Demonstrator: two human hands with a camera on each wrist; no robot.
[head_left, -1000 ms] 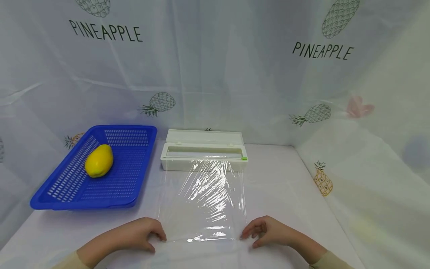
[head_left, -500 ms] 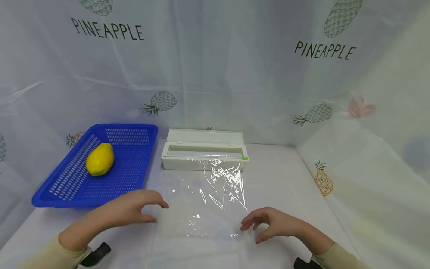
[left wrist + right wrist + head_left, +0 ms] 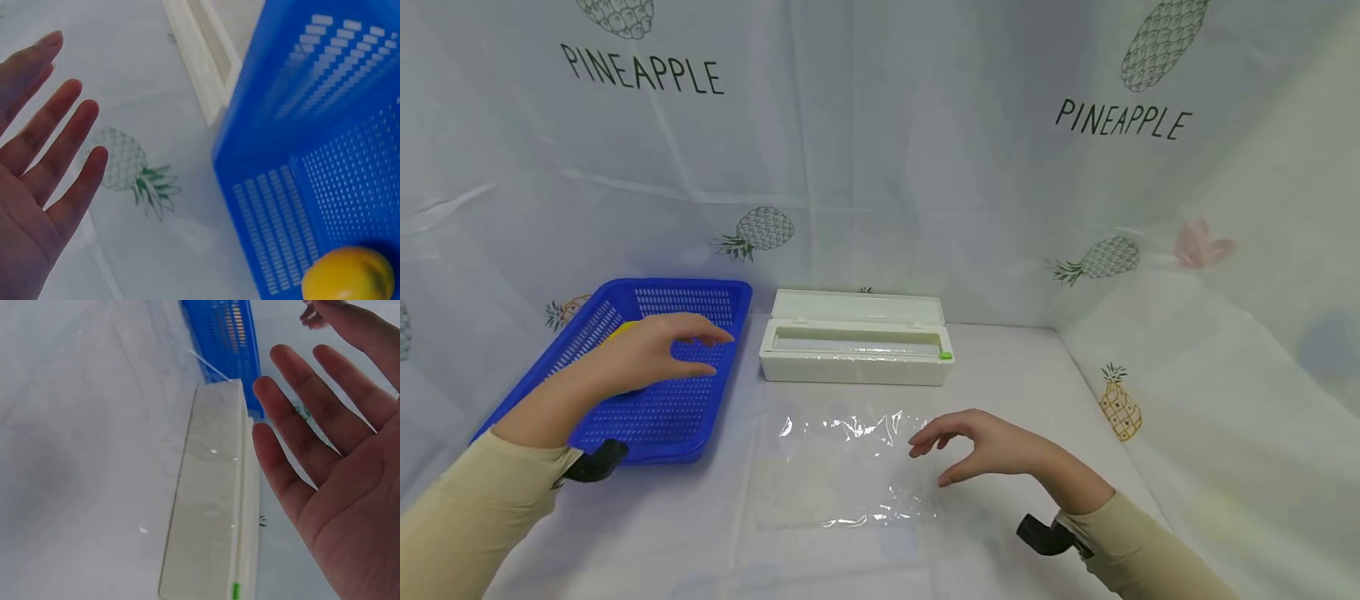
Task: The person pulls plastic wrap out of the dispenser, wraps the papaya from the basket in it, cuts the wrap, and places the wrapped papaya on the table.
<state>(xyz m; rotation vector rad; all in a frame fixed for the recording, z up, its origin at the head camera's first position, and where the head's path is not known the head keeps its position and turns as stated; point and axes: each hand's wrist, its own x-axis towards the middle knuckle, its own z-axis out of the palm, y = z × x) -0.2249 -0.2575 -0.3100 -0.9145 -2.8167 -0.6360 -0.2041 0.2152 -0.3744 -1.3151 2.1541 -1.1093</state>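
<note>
My left hand [image 3: 658, 354] hovers over the blue basket [image 3: 658, 433], thumb and fingers apart and holding nothing. Behind it a yellow fruit [image 3: 347, 275], lemon-like in colour and shape, lies in the basket; in the head view the hand and wrist cover most of it. My right hand [image 3: 985, 446], also empty with fingers spread, is above the right side of a clear sheet of plastic wrap [image 3: 850, 475] on the table. The sheet extends from a white wrap dispenser box [image 3: 853, 371], whose lid stands up.
A small green piece [image 3: 945, 356] sits at the dispenser's right end. White pineapple-print cloth [image 3: 880, 167] hangs behind and at the sides. Black straps with mounts [image 3: 597, 461] are on both wrists.
Both hands have come off the plastic wrap, which now lies slack and flat. My left hand has moved up and left over the basket; the right has risen slightly and shifted inward.
</note>
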